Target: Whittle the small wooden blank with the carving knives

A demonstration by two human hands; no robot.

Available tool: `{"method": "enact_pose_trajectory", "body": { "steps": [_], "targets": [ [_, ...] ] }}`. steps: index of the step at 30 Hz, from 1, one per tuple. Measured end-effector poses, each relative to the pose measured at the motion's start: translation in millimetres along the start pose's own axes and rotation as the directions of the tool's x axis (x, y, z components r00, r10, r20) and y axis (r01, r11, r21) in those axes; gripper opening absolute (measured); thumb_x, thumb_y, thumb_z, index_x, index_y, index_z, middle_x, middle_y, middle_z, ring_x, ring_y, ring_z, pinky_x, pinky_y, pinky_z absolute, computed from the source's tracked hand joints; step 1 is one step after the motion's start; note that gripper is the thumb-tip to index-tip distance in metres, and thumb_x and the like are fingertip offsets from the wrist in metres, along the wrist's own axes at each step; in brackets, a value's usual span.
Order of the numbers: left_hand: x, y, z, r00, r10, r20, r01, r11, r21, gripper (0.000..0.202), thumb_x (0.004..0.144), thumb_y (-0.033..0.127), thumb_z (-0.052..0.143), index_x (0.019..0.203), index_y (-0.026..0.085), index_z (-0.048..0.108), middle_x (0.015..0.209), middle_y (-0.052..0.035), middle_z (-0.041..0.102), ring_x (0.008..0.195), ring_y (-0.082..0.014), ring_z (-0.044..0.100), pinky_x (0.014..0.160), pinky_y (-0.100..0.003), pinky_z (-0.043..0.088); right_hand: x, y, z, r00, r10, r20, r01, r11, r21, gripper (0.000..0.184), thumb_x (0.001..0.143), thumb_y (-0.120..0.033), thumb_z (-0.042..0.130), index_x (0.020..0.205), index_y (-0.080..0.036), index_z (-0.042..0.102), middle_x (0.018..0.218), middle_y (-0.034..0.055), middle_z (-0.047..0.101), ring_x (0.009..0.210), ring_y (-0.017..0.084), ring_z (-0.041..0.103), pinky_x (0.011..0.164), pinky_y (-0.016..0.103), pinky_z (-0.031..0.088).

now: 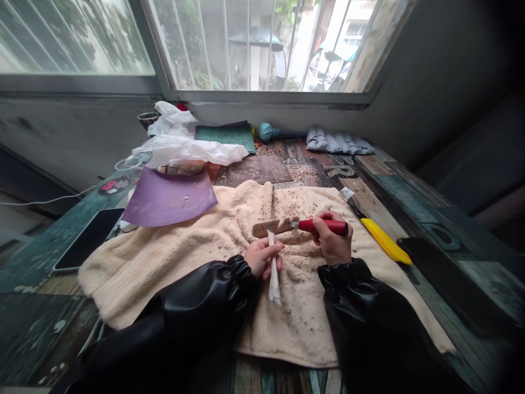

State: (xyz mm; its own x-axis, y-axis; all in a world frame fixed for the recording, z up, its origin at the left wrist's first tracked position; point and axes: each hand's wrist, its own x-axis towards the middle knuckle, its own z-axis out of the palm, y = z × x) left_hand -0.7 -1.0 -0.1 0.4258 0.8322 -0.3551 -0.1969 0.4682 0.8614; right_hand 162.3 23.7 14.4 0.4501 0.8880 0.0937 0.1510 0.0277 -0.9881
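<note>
My right hand [334, 238] is closed round the red handle of a tool [324, 225], which points left over the towel. Short metal shows at the handle's left end, against a flat brown piece [264, 228] with dark slots. Whether that piece is the tool's blade or a separate piece of wood, I cannot tell. A narrow white strip [274, 284], like folded paper or cloth, is pinched in my left hand [263, 256]. Its upper end touches or overlaps the brown piece. Beneath both hands lies a beige towel [197, 262], strewn with small brown shavings.
To the right lie a yellow-handled cutter [385, 239] and a long dark object [451, 279]. On the left are a purple sheet [170, 200] and a phone [88, 239]. Behind them are a white plastic bag [192, 150], green sheets [227, 135] and a grey padded bundle [338, 142] below the window.
</note>
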Motion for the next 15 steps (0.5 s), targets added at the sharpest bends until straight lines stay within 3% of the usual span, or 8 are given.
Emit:
{"method": "enact_pose_trajectory", "body": {
  "steps": [4, 9, 12, 15],
  "targets": [
    [-0.3, 0.2, 0.3, 1.000, 0.000, 0.006, 0.000, 1.000, -0.012, 0.034, 0.063, 0.041, 0.059, 0.077, 0.013, 0.045, 0.040, 0.0038, 0.053, 0.018, -0.0042, 0.030, 0.020, -0.015, 0.014, -2.7, -3.9, 1.4, 0.997, 0.068, -0.024, -0.065, 0.994, 0.084, 0.020, 0.061, -0.034, 0.058, 0.069, -0.019, 0.050, 0.048, -0.0073, 0.046, 0.035, 0.007, 0.041, 0.032, 0.019, 0.031],
    [-1.4, 2.4, 2.5, 1.000, -0.009, -0.004, 0.009, 1.000, 0.004, 0.036, 0.062, 0.043, 0.060, 0.077, 0.013, 0.045, 0.040, 0.0046, 0.053, 0.018, -0.0036, 0.029, 0.021, -0.015, 0.013, -5.1, -5.2, -2.0, 0.986, -0.126, -0.112, 0.122, 0.992, -0.039, 0.021, 0.061, -0.036, 0.057, 0.066, -0.017, 0.052, 0.057, -0.0037, 0.052, 0.045, 0.010, 0.048, 0.041, 0.023, 0.041],
    [-1.8, 3.6, 3.3, 1.000, -0.015, -0.007, 0.015, 1.000, 0.008, 0.036, 0.062, 0.043, 0.059, 0.078, 0.013, 0.045, 0.039, 0.0045, 0.052, 0.018, -0.0037, 0.030, 0.021, -0.015, 0.013, -3.3, -2.8, -4.5, 0.966, -0.242, -0.091, 0.229, 0.964, -0.134, 0.020, 0.062, -0.036, 0.055, 0.065, -0.017, 0.053, 0.063, -0.0009, 0.056, 0.054, 0.012, 0.051, 0.050, 0.025, 0.044],
    [-1.8, 3.8, 3.0, 1.000, -0.016, -0.014, 0.016, 1.000, 0.015, 0.036, 0.063, 0.043, 0.059, 0.078, 0.013, 0.046, 0.040, 0.0043, 0.053, 0.018, -0.0036, 0.030, 0.022, -0.015, 0.013, -1.6, -0.1, -4.9, 0.966, -0.256, -0.049, 0.244, 0.954, -0.174, 0.019, 0.063, -0.036, 0.053, 0.067, -0.017, 0.053, 0.064, -0.0009, 0.057, 0.057, 0.013, 0.051, 0.053, 0.026, 0.044]
  ]
}}
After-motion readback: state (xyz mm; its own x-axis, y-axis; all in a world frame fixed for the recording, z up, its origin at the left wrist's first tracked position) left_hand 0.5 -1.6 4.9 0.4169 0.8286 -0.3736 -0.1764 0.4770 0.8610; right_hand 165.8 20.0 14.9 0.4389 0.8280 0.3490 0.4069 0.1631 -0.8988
